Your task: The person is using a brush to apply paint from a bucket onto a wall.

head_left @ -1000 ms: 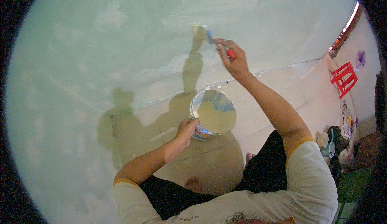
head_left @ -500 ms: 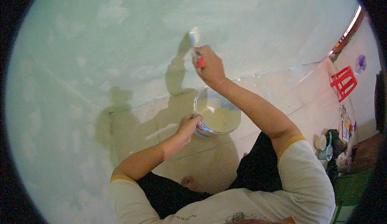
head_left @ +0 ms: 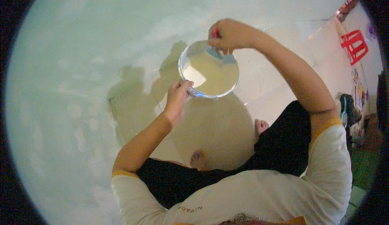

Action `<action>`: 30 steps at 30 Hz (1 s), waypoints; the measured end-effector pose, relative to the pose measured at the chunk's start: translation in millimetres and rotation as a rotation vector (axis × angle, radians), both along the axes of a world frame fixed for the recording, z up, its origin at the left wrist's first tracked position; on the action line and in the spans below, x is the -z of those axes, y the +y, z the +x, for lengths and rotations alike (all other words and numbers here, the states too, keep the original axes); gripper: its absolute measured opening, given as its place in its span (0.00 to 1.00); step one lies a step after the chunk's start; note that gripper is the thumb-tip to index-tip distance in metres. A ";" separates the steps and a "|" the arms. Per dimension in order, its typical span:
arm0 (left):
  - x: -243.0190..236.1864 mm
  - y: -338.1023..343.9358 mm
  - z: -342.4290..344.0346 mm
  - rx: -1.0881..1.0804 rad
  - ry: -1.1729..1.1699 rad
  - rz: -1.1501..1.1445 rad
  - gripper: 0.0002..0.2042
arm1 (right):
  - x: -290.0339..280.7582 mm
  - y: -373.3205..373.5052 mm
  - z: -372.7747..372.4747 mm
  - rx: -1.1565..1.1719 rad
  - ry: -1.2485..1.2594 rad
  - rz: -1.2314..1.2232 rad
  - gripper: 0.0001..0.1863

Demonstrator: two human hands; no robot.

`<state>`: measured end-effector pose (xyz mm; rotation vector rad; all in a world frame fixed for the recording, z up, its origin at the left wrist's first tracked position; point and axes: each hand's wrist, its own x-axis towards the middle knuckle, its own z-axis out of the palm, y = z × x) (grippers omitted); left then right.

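Note:
My left hand grips the near-left rim of a round bucket, its thumb over the edge. Pale, whitish paint shows inside the bucket. Above the far-right side of the opening, my right hand is closed around a paintbrush with a red handle. The brush points down into the bucket, and its lower end is partly hidden by my fingers and blurred. Beyond and to the left stands a pale green wall with uneven whitish patches.
Light floor tiles lie under the bucket, near my bare feet. A red plastic stool is at the far right. Below it sit a dark bag and assorted small items along the right wall.
My right hand has brought the brush from the wall across to the bucket opening and turned it downward. The bucket, still in my left hand, appears higher in the view, which has also shifted.

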<state>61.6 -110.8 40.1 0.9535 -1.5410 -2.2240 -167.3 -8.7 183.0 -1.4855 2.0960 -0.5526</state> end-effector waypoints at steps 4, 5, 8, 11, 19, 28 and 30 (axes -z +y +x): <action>3.5 -3.0 2.0 0.013 0.032 -0.077 0.10 | 92.2 -24.0 8.1 -0.098 0.317 0.232 0.15; 4.7 -2.5 1.3 0.004 0.036 -0.086 0.10 | 110.6 -25.0 7.5 -0.073 0.310 0.174 0.14; 5.7 -4.4 1.5 0.060 -0.009 -0.117 0.09 | 155.1 -22.2 1.7 -0.023 0.355 -0.003 0.13; 3.7 -4.6 3.2 0.065 -0.015 -0.118 0.09 | 163.4 -22.0 3.0 -0.011 0.378 -0.069 0.12; -1.2 0.9 5.3 -0.028 0.056 -0.063 0.10 | 84.3 -1.2 -20.8 0.186 -0.129 0.059 0.14; 11.8 0.8 -0.4 -0.045 0.036 -0.027 0.10 | 73.2 50.7 -59.1 0.178 -0.545 0.070 0.16; 10.7 4.1 -1.8 -0.062 0.028 -0.022 0.11 | 81.6 68.7 -59.6 0.198 -0.663 0.015 0.16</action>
